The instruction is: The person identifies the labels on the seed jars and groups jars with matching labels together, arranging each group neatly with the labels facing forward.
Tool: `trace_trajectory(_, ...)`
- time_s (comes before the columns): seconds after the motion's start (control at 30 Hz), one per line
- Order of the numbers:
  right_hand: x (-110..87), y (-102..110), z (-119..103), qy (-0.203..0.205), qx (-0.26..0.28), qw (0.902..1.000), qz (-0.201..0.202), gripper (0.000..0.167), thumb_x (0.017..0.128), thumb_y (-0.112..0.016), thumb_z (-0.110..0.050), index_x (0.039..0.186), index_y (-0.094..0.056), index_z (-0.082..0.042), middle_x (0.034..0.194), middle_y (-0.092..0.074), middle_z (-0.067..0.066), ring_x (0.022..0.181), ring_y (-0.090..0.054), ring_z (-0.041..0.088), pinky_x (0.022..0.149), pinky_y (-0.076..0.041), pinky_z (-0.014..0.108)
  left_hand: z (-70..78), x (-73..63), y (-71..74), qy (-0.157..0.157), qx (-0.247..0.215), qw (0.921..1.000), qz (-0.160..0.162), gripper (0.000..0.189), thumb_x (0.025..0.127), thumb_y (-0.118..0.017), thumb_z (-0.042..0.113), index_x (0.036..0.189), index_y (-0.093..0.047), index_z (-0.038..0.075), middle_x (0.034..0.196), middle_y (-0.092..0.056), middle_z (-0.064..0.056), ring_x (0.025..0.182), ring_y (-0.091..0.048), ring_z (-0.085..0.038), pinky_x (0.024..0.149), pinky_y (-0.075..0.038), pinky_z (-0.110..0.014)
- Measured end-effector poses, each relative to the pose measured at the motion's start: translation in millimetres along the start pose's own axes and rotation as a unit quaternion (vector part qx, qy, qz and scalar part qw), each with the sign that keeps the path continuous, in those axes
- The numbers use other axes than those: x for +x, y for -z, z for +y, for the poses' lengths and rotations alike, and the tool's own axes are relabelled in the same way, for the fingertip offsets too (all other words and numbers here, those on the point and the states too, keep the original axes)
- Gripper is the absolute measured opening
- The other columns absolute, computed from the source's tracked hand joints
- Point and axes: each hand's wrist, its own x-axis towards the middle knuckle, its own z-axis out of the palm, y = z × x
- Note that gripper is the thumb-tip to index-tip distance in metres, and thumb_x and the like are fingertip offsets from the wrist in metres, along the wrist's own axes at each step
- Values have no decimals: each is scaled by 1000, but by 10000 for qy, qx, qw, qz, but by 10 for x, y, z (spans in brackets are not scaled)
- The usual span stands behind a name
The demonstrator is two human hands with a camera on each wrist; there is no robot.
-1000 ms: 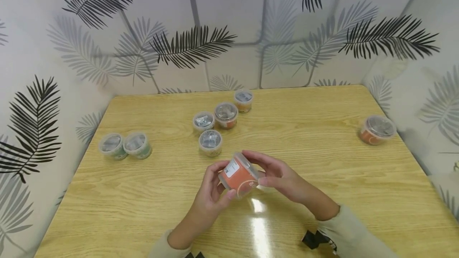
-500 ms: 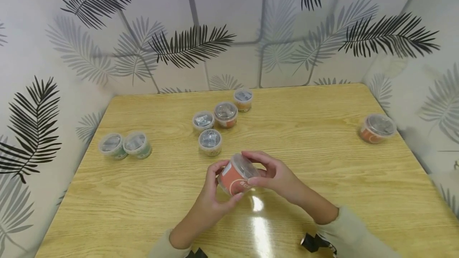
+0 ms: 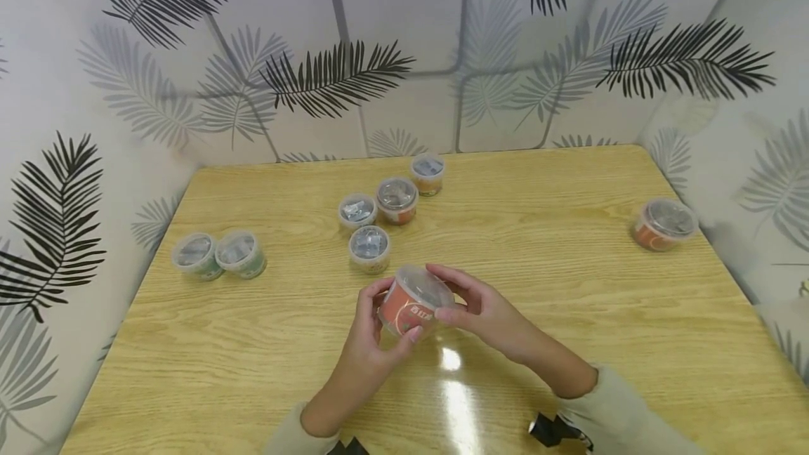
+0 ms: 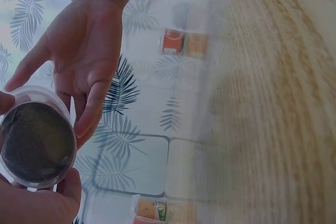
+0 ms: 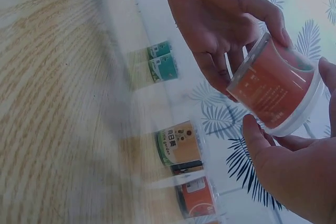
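A clear plastic tub with a red-orange printed label point(image 3: 404, 309) and a clear lid is held tilted above the table, between both hands. My left hand point(image 3: 366, 350) grips its lower left side, thumb across the front. From the right, my right hand point(image 3: 493, 314) holds the lid side, with its thumb at the rim. Dark material shows through the tub's round base point(image 4: 38, 142) in the left wrist view. In the right wrist view, finer print covers the label point(image 5: 273, 90), and the white lid rim points toward the right hand.
Two green-labelled tubs point(image 3: 239, 255) stand side by side at the left. Several lidded tubs cluster at centre back, including a beige one point(image 3: 369, 250) and a red one point(image 3: 397, 201). Another red tub point(image 3: 665, 225) stands by the right edge. A leaf-patterned wall point(image 3: 411, 118) backs the wooden table point(image 3: 556, 230).
The held tub has been turned in the hands. Its white sticker has gone out of sight, and large printed characters and more of the lid now face the head camera. It has shifted slightly left.
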Motion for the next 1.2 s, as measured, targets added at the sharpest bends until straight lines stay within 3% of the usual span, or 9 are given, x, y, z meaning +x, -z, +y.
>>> trace_trajectory(0.23, 15, -11, -66, -38, -246, 9997, 26, 62, 90, -63, -14, 143, -32, -8, 145, -29, 9, 127, -35, 32, 90, -47, 34, 37, 30, -23, -73, 239, 9997, -34, 71, 82, -69, 5, 136, -21, 6, 131, -34, -10, 117, -40, -25, 98, -41, -33)
trace_trajectory(0.5, 4, 9, -136, -224, -1100, 9936, 98, 63, 86, -68, -22, 141, -38, -16, 138, -36, 2, 119, -44, 26, 95, -43, 40, 329, 82, -45, -455, 704, 9964, 128, 67, 75, -73, -5, 126, -30, -8, 125, -39, -17, 113, -40, -30, 95, -42, -35)
trace_trajectory(0.67, 20, 48, -161, -30, -1596, 9871, 144, 63, 83, -72, -23, 138, -43, -16, 134, -42, 0, 121, -41, 21, 99, -39, 42, 260, 71, -53, -358, 894, 9954, 1, 69, 77, -73, -1, 129, -27, -3, 128, -37, -14, 116, -40, -30, 97, -40, -40)
trace_trajectory(0.87, 43, 165, -186, 187, -2640, 9639, 282, 73, 75, -78, -33, 136, -45, -10, 129, -46, 1, 118, -43, 22, 99, -39, 43, -28, 33, -24, -145, 1304, 9910, -259, 76, 82, -72, 12, 138, -21, 6, 137, -30, -9, 122, -35, -25, 102, -36, -38)
trace_trajectory(1.07, 41, 492, -229, -47, -3354, 9403, 567, 81, 73, -78, -41, 139, -42, -10, 130, -41, 6, 120, -43, 29, 96, -40, 48, -102, 30, 111, -217, 1717, 9848, -161, 71, 84, -68, 10, 138, -22, 2, 137, -30, -10, 121, -34, -26, 102, -34, -37)
trace_trajectory(1.2, 32, 811, -253, -158, -3796, 9223, 710, 83, 74, -77, -40, 140, -39, -7, 133, -38, 11, 120, -42, 33, 92, -41, 52, -95, 55, 271, -73, 1913, 9814, -138, 66, 87, -65, 9, 138, -23, 1, 137, -29, -8, 123, -31, -24, 104, -32, -36)
